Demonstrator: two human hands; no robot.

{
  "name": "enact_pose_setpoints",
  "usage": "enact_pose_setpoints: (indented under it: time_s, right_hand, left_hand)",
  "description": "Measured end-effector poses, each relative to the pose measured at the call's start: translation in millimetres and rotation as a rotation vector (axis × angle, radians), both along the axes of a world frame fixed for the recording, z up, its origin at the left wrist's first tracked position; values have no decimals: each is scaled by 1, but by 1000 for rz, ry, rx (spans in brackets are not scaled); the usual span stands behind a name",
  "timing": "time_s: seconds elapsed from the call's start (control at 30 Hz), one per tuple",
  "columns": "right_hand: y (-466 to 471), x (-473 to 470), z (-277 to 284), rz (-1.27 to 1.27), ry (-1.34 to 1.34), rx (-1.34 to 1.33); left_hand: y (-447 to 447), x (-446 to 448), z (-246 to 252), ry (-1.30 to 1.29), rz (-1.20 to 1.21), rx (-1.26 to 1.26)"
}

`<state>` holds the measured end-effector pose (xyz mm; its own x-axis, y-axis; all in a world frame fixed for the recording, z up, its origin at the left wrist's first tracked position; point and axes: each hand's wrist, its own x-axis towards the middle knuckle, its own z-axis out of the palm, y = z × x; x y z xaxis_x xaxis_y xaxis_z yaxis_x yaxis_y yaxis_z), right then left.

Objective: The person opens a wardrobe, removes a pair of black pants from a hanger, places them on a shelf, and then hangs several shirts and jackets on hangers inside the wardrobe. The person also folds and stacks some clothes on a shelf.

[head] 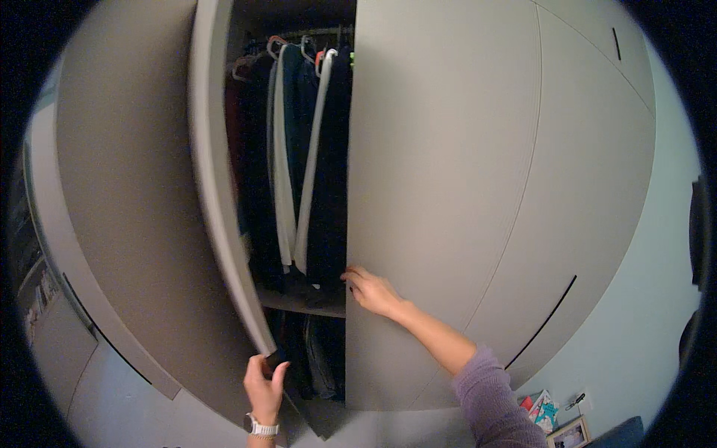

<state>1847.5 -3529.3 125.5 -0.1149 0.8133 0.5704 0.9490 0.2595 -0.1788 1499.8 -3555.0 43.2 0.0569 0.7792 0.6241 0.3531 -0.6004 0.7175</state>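
Note:
A tall pale wardrobe stands partly open in front of me. My left hand [265, 383], with a white watch on its wrist, grips the edge of the left wardrobe door [224, 235] at a dark handle strip. The fingers of my right hand [372, 291] rest on the near edge of the right wardrobe door [437, 185], some fingertips curled around it. Between the doors, garments [299, 123] in dark, teal and white hang from a rail on hangers [275, 45]. Below a shelf [313, 307], more dark clothes [319, 353] hang in shadow.
At the lower right are books [543, 411], a framed picture [570, 434] and a dark blue furniture edge [622, 434] by a pale wall. Shelves with books [45, 291] stand at the far left. Another wardrobe panel [571, 185] has a long black handle.

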Motion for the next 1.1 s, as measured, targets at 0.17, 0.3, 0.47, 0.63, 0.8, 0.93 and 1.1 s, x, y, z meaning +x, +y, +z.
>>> enact_pose_setpoints:
  time_s: [0.17,0.3,0.47,0.63,0.8,0.93,1.1]
  right_hand:
    - [46,10,41,-185,-507,-21]
    - [88,2,48,-422,-806,-218]
    - [104,-7,26,-571,-778,-262]
    - [67,-25,25,-450,-656,-100]
    - [-32,-76,26,-286,-522,38]
    - [-121,-103,26,-217,-520,128]
    - [-222,-110,20,-299,-641,191]
  left_hand:
    - [-5,-57,6,122,257,87]
    - [6,-97,4,173,354,116]
    - [11,-133,7,315,487,197]
    - [16,-157,13,411,504,84]
    - [20,-180,19,478,458,22]
    - [15,-190,31,578,504,121]
    - [6,-189,46,582,493,177]
